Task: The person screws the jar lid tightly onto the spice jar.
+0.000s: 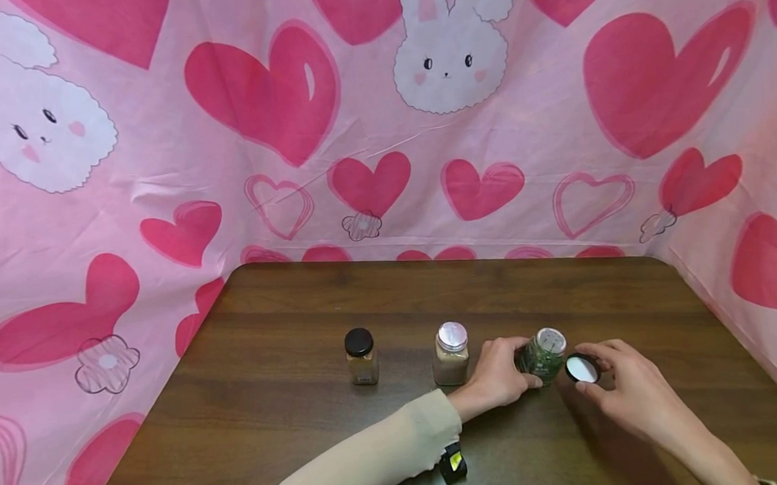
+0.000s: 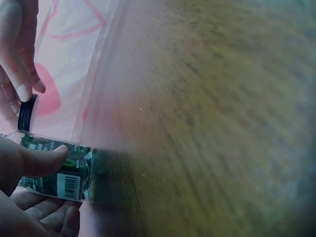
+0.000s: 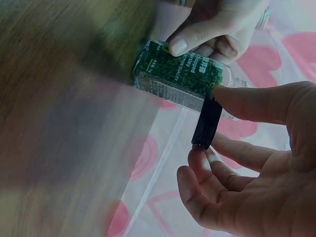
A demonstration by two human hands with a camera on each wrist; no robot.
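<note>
My left hand (image 1: 500, 375) grips a glass jar of chopped parsley (image 1: 541, 358) around its sides, thumb across the label. Green flakes fill much of the jar, and its top shows a pale shaker insert with holes. Just to the right, my right hand (image 1: 638, 387) pinches a black lid (image 1: 582, 368) by its rim between thumb and fingers, its white inside turned up. The lid is off the jar and close beside its neck. In the right wrist view the label of the parsley jar (image 3: 180, 71) is readable, with the black lid (image 3: 207, 122) in front of its neck.
Left of my left hand stands a jar with a silvery top (image 1: 451, 354), holding pale powder. Farther left is a black-capped jar (image 1: 361, 357) with brownish contents. The wooden table (image 1: 286, 308) meets a pink heart-and-bunny cloth (image 1: 381, 124) behind and at the sides.
</note>
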